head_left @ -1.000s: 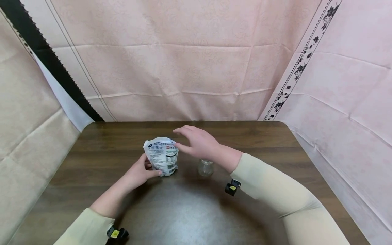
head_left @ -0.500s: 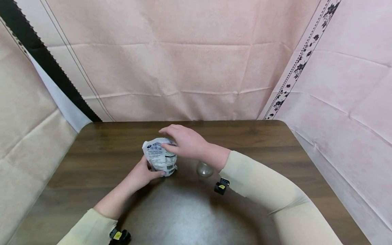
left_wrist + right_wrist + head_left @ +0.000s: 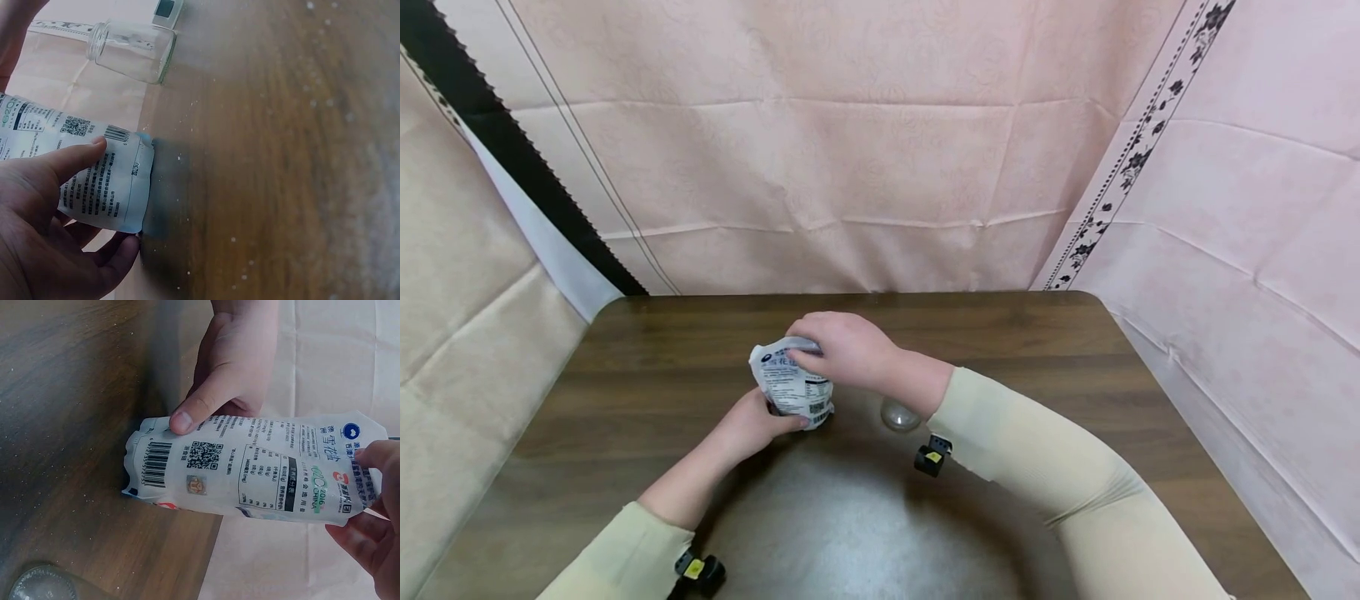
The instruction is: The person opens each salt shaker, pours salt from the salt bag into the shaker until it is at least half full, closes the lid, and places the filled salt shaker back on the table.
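Observation:
A white salt bag (image 3: 792,390) with printed labels stands upright on the wooden table, left of centre. Low on its left side, my left hand (image 3: 754,425) grips it, the thumb lying across the printed face near the barcode and fingers curled behind. At the bag's top right corner, my right hand (image 3: 847,352) pinches the edge between thumb and fingers, as the right wrist view shows too. A clear glass jar (image 3: 136,51) without a lid stands to the right of the bag, partly covered by the right forearm in the head view.
The brown table (image 3: 850,508) ends at a back edge against pink patterned cloth (image 3: 865,167). Beyond the jar, in the left wrist view, is a small pale object with a dark panel (image 3: 166,9). Tiny white specks dot the tabletop.
My right hand has moved left from beside the bag to its top corner and closed its fingers there. The left hand keeps its grip, and the bag stays in place.

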Motion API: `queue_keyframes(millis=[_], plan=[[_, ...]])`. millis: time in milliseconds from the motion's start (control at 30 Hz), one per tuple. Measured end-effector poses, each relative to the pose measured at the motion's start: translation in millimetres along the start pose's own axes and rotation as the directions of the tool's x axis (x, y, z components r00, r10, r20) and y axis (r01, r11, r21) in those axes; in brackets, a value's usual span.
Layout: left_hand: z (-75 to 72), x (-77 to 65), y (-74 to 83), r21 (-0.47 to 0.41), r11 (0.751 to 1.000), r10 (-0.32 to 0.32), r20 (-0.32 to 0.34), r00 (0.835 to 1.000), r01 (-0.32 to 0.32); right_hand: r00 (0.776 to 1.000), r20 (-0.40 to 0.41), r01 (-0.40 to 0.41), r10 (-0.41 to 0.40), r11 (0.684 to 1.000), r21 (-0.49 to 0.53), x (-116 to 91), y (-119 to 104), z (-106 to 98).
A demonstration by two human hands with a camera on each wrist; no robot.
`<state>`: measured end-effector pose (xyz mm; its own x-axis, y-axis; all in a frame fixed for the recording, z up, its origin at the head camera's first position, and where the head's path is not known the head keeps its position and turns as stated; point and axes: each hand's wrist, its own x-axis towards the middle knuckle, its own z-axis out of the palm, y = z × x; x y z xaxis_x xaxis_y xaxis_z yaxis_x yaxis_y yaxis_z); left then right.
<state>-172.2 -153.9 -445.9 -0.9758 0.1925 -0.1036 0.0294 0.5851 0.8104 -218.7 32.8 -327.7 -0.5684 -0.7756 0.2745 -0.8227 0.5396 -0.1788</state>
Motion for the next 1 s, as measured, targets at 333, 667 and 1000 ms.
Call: queue_keyframes(millis=[333, 667, 1000], plan=[[-0.7, -0.9, 1.1, 0.004, 1.000, -0.008, 0.014, 1.000, 0.008, 0.997, -0.051, 0.056, -0.057, 0.998, -0.034, 1, 0, 3], [2.3, -3.8, -0.5, -0.011, 1.000, 0.021, 0.007, 1.000, -0.021, 0.992, -0.096, 0.078, -0.085, 0.994, -0.074, -6, -5, 0], [-0.8, -6.5, 9.6, -0.125, 0.984, 0.128, 0.013, 0.992, -0.126, 0.966, -0.236, 0.091, -0.104, 0.994, -0.068, -14, -6, -17]])
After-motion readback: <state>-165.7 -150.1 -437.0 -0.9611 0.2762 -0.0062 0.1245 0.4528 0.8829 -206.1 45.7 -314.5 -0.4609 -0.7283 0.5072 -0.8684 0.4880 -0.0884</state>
